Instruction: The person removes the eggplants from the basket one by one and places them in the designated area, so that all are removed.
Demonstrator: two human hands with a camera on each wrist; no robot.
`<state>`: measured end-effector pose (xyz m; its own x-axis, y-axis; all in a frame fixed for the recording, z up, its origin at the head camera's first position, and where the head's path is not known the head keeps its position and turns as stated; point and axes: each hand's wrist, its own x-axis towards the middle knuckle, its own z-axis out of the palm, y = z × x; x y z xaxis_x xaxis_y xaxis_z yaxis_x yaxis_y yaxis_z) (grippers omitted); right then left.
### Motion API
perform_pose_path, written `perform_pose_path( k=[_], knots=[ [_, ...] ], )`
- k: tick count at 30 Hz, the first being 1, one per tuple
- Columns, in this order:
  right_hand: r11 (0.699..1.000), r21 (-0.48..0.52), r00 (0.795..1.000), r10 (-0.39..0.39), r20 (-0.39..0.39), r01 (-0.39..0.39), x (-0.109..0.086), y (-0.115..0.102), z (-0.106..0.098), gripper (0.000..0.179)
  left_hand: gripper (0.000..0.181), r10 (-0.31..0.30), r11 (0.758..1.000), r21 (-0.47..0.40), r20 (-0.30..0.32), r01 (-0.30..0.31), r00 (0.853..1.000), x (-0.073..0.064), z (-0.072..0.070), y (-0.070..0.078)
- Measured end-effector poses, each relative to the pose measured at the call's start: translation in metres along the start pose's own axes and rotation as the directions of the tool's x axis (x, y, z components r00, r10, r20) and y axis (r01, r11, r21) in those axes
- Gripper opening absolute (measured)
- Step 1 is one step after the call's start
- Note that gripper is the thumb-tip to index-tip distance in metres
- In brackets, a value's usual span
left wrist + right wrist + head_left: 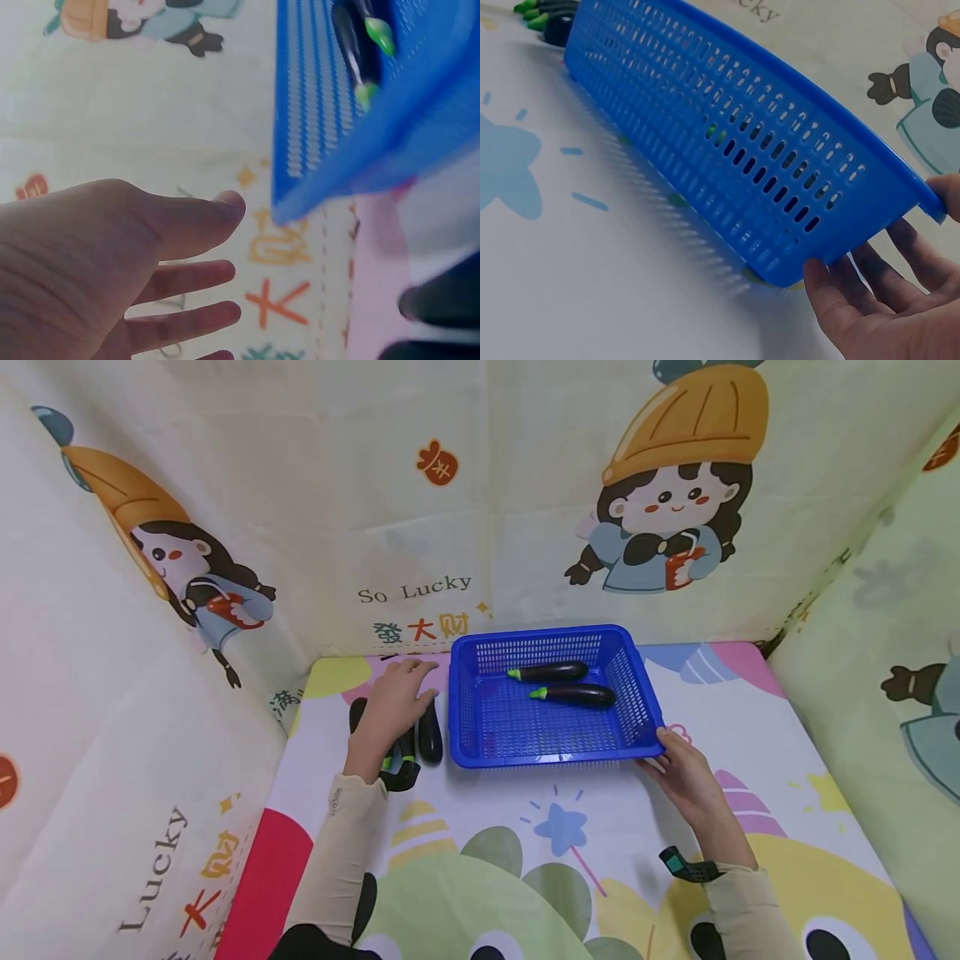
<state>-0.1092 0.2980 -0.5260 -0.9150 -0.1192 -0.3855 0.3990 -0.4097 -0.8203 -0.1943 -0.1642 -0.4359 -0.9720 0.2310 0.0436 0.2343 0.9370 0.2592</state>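
Observation:
My right hand (686, 777) grips the near right corner of a blue plastic basket (555, 760). In the right wrist view its thumb is at the rim and the fingers reach under the corner. Two dark purple eggplants with green stem ends lie inside the basket, a rear eggplant (553, 672) and a front eggplant (583, 695). My left hand (396, 702) hovers over several loose eggplants (431, 735) left of the basket, partly covering them. In the left wrist view that hand (82, 262) has its fingers extended, with nothing in its grasp, close to the basket corner.
A patterned cloth (480, 814) covers the table. Pale printed sheets (337, 485) stand as walls behind and on both sides, and the basket is near the back one. A dark wrist strap (688, 867) is on the right wrist.

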Motion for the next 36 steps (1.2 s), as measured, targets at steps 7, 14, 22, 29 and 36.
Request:
perform_pose_path(
  k=[7, 14, 22, 29, 36],
  knots=[
    [1.0, 0.02, 1.0, -0.014, 0.014, 0.013, 0.0, 0.0, -0.001, 0.045, 0.056, 0.046, 0.998, 0.04, 0.016, -0.046, 0.999, 0.018, -0.002, 0.031],
    [0.999, 0.054, 1.0, -0.008, 0.014, 0.007, -0.001, 0.0, -0.001, 0.041, 0.056, 0.102, 0.989, 0.099, 0.057, -0.107, 0.993, 0.04, 0.0, 0.057],
    [0.999, 0.033, 1.0, 0.003, 0.003, -0.003, 0.0, 0.0, -0.001, 0.047, 0.057, 0.167, 0.977, 0.112, 0.129, -0.182, 0.977, 0.065, 0.012, 0.086],
    [0.999, 0.039, 1.0, 0.007, 0.007, -0.007, 0.0, 0.0, -0.001, 0.043, 0.057, 0.2, 0.972, 0.079, 0.216, -0.221, 0.956, 0.085, 0.028, 0.104],
    [1.0, 0.005, 1.0, 0.012, 0.005, -0.012, -0.002, 0.0, 0.001, 0.048, 0.055, 0.287, 0.955, 0.01, 0.23, -0.297, 0.93, 0.102, 0.05, 0.111]
  ],
)
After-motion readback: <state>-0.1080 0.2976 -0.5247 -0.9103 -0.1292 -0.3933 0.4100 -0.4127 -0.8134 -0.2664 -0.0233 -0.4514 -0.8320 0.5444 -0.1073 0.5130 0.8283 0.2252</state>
